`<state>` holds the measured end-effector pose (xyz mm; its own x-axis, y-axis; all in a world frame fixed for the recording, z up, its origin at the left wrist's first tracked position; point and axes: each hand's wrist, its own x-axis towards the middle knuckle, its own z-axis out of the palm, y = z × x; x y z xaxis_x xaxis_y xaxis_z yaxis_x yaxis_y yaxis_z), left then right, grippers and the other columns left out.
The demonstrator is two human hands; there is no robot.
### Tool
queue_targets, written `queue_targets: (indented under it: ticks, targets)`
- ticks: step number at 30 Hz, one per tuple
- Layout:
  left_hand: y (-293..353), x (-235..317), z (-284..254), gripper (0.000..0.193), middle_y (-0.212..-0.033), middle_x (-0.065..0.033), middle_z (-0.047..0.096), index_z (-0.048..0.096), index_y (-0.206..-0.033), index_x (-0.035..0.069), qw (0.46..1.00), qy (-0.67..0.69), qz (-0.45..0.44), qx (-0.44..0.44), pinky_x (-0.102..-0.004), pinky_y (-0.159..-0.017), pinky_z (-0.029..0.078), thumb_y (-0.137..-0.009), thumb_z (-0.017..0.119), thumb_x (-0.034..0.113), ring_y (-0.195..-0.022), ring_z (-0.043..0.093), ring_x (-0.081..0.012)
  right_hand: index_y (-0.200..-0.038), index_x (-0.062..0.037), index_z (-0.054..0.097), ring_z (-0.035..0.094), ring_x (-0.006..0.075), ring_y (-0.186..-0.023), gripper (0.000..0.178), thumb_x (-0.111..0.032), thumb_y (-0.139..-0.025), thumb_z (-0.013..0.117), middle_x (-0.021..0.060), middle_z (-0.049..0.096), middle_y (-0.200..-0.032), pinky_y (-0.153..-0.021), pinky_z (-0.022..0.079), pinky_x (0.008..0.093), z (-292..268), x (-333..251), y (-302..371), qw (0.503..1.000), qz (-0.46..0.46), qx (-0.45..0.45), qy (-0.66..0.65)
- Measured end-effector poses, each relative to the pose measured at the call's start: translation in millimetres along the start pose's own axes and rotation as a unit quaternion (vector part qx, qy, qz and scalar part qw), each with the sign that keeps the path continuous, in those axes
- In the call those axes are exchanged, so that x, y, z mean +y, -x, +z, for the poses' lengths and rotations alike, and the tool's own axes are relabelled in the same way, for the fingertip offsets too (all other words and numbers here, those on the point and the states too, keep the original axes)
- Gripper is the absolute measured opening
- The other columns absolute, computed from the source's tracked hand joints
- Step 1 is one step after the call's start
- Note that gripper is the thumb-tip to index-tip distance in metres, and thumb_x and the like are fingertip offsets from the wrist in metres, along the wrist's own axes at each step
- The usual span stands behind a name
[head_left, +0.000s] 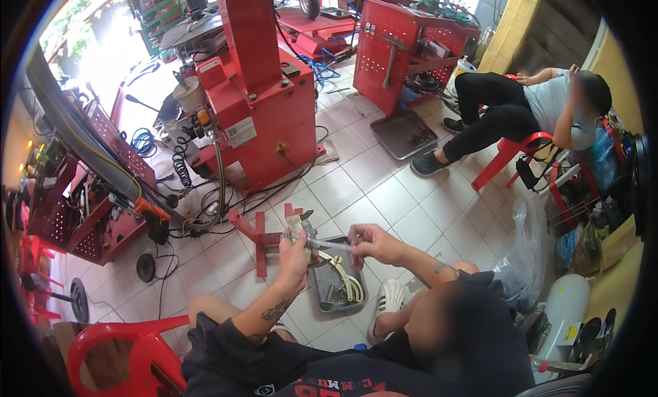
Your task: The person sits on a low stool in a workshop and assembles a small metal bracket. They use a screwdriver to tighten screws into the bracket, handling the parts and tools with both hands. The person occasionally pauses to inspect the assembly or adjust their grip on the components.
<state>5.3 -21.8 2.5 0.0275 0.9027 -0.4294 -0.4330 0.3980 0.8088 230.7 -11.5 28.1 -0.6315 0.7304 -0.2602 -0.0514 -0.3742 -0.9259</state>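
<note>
My left hand (294, 258) is closed round a small metal part (308, 230), greyish with a beige piece at its top; its exact kind is too small to tell. From the right, my right hand (375, 245) pinches a slim pale grey rod-like piece (330, 244). Its far end meets the metal part, though I cannot tell whether it goes in or only touches. Below both hands a dark grey tray (319, 295) rests on the floor between my feet. Curved cream-coloured pieces (351, 284) and several small dark metal parts (336, 293) lie in it.
A red metal stand (260, 243) is just beyond my left hand, before a large red machine (267, 133) with cables and hoses. Farther right are a black tray (394, 150), a red tool cart (380, 54) and a seated person (507, 106). A red chair (89, 335) stands at left.
</note>
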Motion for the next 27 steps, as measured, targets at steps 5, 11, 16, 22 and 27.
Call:
queue_targets:
  ticks: [5, 11, 16, 22, 27]
  targets:
    - [1, -4, -1, 0.017, -0.094, -0.0058, 0.061, 0.045, -0.114, 0.007, 0.999, -0.026, -0.012, 0.027, -0.0291, -0.048, 0.046, -0.105, 0.043, 0.021, -0.057, 0.053, -0.0112, -0.091, -0.0027, 0.047, 0.067, 0.0187, -0.070, 0.012, -0.002, -0.085, 0.056, 0.0128, 0.067, -0.076, -0.064, 0.055, 0.0302, 10, 8, -6, 0.992, 0.078, -0.075, 0.067]
    - [3, 0, -1, 0.023, -0.099, -0.0075, 0.064, 0.046, -0.116, 0.008, 0.999, -0.013, -0.036, -0.012, -0.0281, -0.050, 0.047, -0.106, 0.041, 0.027, -0.058, 0.053, -0.0113, -0.092, -0.0039, 0.046, 0.068, 0.0173, -0.072, 0.013, -0.001, -0.086, 0.058, 0.0094, 0.067, -0.076, -0.064, 0.055, 0.0308, 8, -4, -5, 0.995, 0.034, -0.073, 0.050]
    - [4, -2, 2, 0.023, -0.097, -0.0068, 0.065, 0.047, -0.120, 0.010, 0.999, -0.002, -0.016, -0.038, -0.0264, -0.047, 0.046, -0.107, 0.037, 0.027, -0.056, 0.053, -0.0098, -0.092, -0.0045, 0.048, 0.065, 0.0147, -0.067, 0.010, -0.003, -0.086, 0.056, 0.0078, 0.066, -0.075, -0.061, 0.052, 0.0273, 5, -4, -6, 0.997, 0.039, -0.046, 0.048]
    - [6, 0, 1, 0.026, -0.098, -0.0070, 0.066, 0.042, -0.128, 0.009, 0.999, -0.030, -0.022, -0.039, -0.0261, -0.048, 0.046, -0.106, 0.039, 0.022, -0.056, 0.053, -0.0093, -0.091, -0.0036, 0.051, 0.062, 0.0118, -0.060, 0.007, -0.006, -0.086, 0.056, 0.0049, 0.063, -0.068, -0.054, 0.049, 0.0237, 0, -9, -7, 0.991, 0.091, -0.044, 0.089]
    - [6, -1, 0, 0.023, -0.101, -0.0086, 0.065, 0.043, -0.124, 0.008, 0.999, -0.038, -0.002, -0.037, -0.0272, -0.048, 0.045, -0.105, 0.042, 0.020, -0.056, 0.052, -0.0114, -0.093, -0.0033, 0.054, 0.060, 0.0108, -0.058, 0.009, -0.009, -0.087, 0.058, 0.0041, 0.062, -0.067, -0.053, 0.047, 0.0232, 6, -11, -5, 0.987, 0.126, -0.043, 0.094]
